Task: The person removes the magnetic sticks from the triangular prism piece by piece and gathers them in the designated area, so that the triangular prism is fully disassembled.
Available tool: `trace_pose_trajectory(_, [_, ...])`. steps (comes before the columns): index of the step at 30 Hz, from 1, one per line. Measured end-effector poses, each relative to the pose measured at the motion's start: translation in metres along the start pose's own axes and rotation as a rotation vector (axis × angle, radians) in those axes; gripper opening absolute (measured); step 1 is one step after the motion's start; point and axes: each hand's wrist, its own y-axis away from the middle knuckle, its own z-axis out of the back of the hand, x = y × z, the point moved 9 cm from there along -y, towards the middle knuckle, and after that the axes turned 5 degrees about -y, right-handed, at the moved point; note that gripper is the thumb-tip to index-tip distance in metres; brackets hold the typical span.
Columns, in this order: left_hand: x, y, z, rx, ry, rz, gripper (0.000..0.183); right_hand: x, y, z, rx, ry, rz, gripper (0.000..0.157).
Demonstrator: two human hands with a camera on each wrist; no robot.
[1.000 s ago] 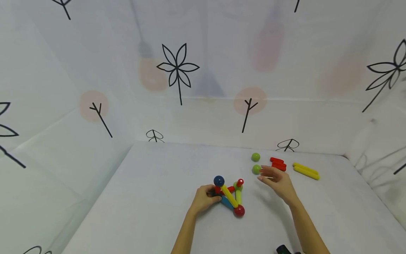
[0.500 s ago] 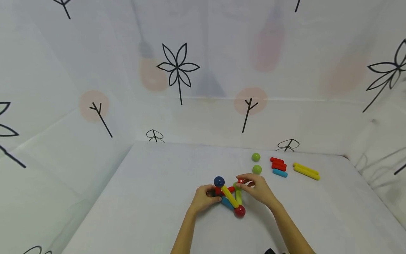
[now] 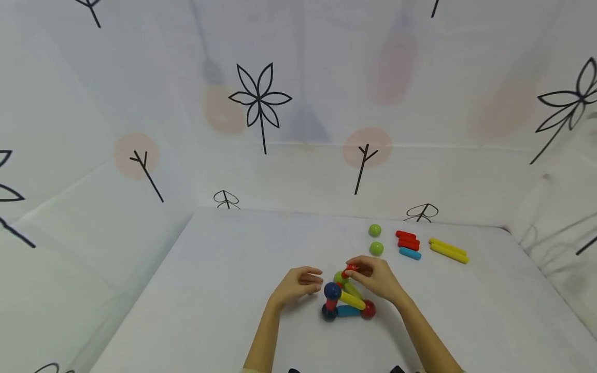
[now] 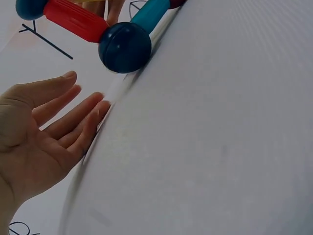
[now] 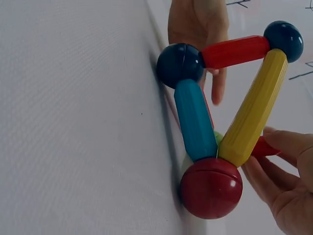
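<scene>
- Pale sheeting [image 3: 298, 176] with black line flowers [image 3: 258, 98] backs a white, faintly textured tabletop [image 3: 224, 269].
- Right hand [image 3: 375, 280]: fingertips pinching a red rod [image 5: 263, 148].
- Left hand [image 3: 295, 286]: fingers relaxed, slightly apart, holding nothing.
- Ball-and-rod frame [image 3: 353, 300]: glossy, rounded and fluted, between both hands.
- Farther off: loose green balls [image 3: 376, 248], red rods [image 3: 409, 244], blue rod [image 3: 410, 253], yellow rods [image 3: 449, 254].

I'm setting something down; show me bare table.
Free: table left of the left hand; right of the right hand, nearer than the yellow rods. Crowded: between the hands, at the joined frame; beyond the right hand, green balls, red rods, blue rod.
</scene>
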Motion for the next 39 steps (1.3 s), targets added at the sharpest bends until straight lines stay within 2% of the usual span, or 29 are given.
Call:
trace_pose_trajectory(2, [0.001, -0.007, 0.002, -0.065, 0.001, -0.021, 0.036, -0.001, 0.000, -0.001, 0.002, -0.005, 0.000, 0.027])
trace_pose_trajectory(4, [0.003, -0.014, 0.000, -0.081, -0.014, -0.045, 0.037, 0.000, 0.000, -0.003, 0.008, -0.014, 0.006, 0.027])
trace_pose_trajectory(6, [0.010, -0.024, -0.004, -0.066, -0.042, -0.060, 0.037, 0.001, -0.001, -0.005, 0.014, -0.030, 0.012, 0.027])
trace_pose_trajectory(12, [0.007, -0.037, -0.017, 0.011, -0.201, -0.082, 0.033, 0.001, -0.001, -0.008, 0.015, -0.053, 0.023, 0.026])
trace_pose_trajectory(18, [0.003, -0.041, -0.021, 0.005, -0.262, -0.077, 0.031, -0.002, -0.002, -0.009, 0.022, -0.064, 0.016, 0.027])
trace_pose_trajectory(26, [0.003, -0.040, -0.020, -0.013, -0.263, -0.063, 0.029, -0.007, -0.002, 0.001, -0.002, 0.080, -0.025, 0.026])
trace_pose_trajectory(30, [0.004, -0.041, -0.021, -0.005, -0.252, -0.065, 0.029, -0.008, -0.001, 0.002, -0.011, 0.112, -0.037, 0.025])
trace_pose_trajectory(34, [0.004, -0.040, -0.020, -0.013, -0.240, -0.075, 0.029, -0.007, 0.000, 0.002, -0.068, 0.128, -0.030, 0.023])
trace_pose_trajectory(39, [0.006, -0.039, -0.019, -0.028, -0.234, -0.050, 0.029, -0.005, 0.005, 0.015, -0.228, 0.138, -0.025, 0.021])
